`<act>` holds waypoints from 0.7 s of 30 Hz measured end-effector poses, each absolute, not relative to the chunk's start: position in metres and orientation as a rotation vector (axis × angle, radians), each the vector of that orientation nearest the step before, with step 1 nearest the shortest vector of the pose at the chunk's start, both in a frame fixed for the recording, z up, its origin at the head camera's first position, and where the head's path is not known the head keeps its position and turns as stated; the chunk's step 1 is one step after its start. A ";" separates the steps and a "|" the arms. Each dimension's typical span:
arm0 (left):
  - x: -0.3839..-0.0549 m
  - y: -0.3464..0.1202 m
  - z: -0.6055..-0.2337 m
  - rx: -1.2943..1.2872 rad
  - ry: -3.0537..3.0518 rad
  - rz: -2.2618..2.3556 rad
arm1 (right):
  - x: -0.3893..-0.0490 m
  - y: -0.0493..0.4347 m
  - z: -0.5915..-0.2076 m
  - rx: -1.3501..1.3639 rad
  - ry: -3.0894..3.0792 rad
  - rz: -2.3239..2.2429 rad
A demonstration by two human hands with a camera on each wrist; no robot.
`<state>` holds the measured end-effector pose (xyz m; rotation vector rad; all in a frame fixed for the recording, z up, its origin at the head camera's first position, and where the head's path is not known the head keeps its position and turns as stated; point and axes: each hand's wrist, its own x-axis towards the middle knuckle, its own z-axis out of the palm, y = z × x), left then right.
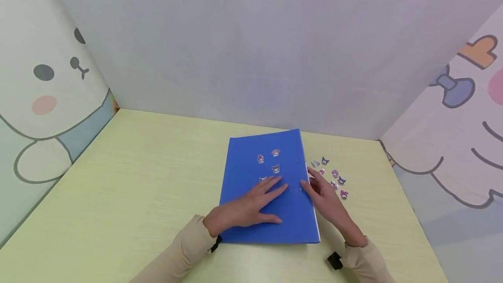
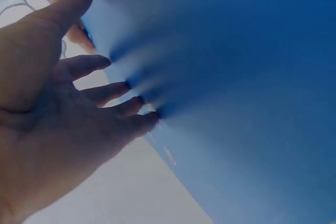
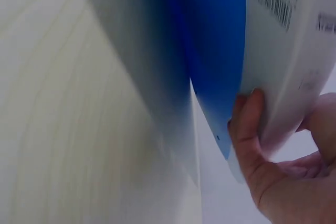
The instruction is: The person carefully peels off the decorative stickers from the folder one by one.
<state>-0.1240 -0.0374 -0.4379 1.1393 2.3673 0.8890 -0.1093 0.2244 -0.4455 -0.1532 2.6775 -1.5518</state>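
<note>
A blue folder (image 1: pixel 243 154) lies on the table with several small cartoon stickers (image 1: pixel 276 169) on its cover. My left hand (image 1: pixel 251 206) rests across that cover with its fingers spread, fingertips just below the stickers. Along the folder's right edge my right hand (image 1: pixel 325 198) has its thumb on top and its fingers beneath. The right wrist view shows this hand (image 3: pixel 281 177) pinching a pale side of the folder (image 3: pixel 286 72), which carries a printed barcode (image 3: pixel 271 1). Blue cover and table stand apart at an angle there.
Several loose cartoon stickers (image 1: pixel 341 180) lie on the pale wooden table (image 1: pixel 165 165), just right of the folder. A plain grey-white wall (image 1: pixel 220 47) rises behind. Cartoon-printed sheets (image 1: pixel 27 99) stand at both sides.
</note>
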 end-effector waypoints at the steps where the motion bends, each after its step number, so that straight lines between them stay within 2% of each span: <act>1: -0.125 -0.039 -0.439 1.122 2.373 0.860 | -0.109 0.224 -0.446 -0.150 2.706 -1.526; 14: -0.129 -0.053 -0.447 1.037 2.565 0.600 | -0.110 0.223 -0.459 -0.169 2.944 -1.159; 21: -0.133 -0.057 -0.448 1.037 2.591 0.516 | -0.107 0.220 -0.460 -0.335 3.005 -1.045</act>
